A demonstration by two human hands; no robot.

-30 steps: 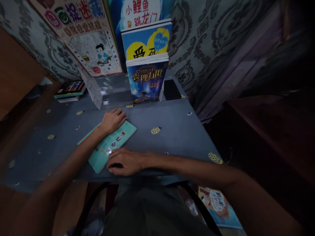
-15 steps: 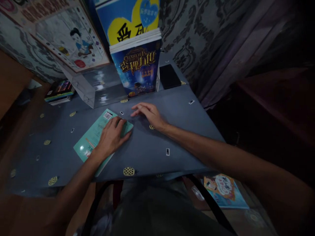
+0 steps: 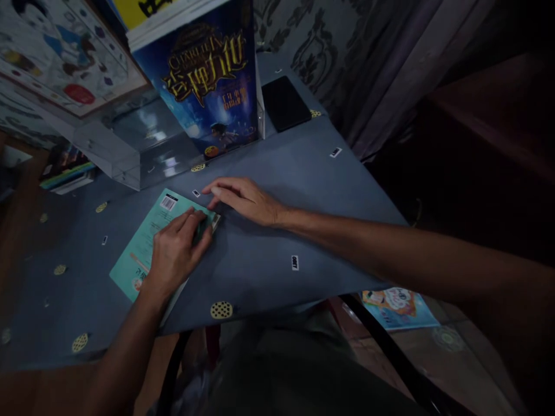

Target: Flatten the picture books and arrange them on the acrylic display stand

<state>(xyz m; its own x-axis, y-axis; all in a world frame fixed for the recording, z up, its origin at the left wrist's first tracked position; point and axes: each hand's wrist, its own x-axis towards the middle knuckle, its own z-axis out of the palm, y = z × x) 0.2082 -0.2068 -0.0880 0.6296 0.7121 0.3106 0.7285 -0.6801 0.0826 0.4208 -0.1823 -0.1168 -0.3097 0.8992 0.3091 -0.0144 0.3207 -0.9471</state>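
A green book (image 3: 145,242) lies slantwise on the cloth-covered table, its barcode at the far end. My left hand (image 3: 176,248) is on top of it, fingers bent over the cover and thumb along the right-hand edge. Part of the cover is hidden beneath that hand. Just right of the book's far corner is my right hand (image 3: 247,199), open and holding nothing, its fingers loosely stretched toward the book. Whether those fingertips touch the corner, I cannot tell.
Behind my hands, a clear acrylic stand (image 3: 117,156) holds a stack of dark blue books (image 3: 208,86) and a large picture book (image 3: 65,52). A black tablet-like slab (image 3: 286,104) lies to its right. Small books (image 3: 67,167) are piled far left; another book (image 3: 399,306) is below the table edge.
The view has shifted closer and lower. My right hand is nearer the book's corner. My left thumb has drawn in toward the book's edge, and the left hand stays on the book.
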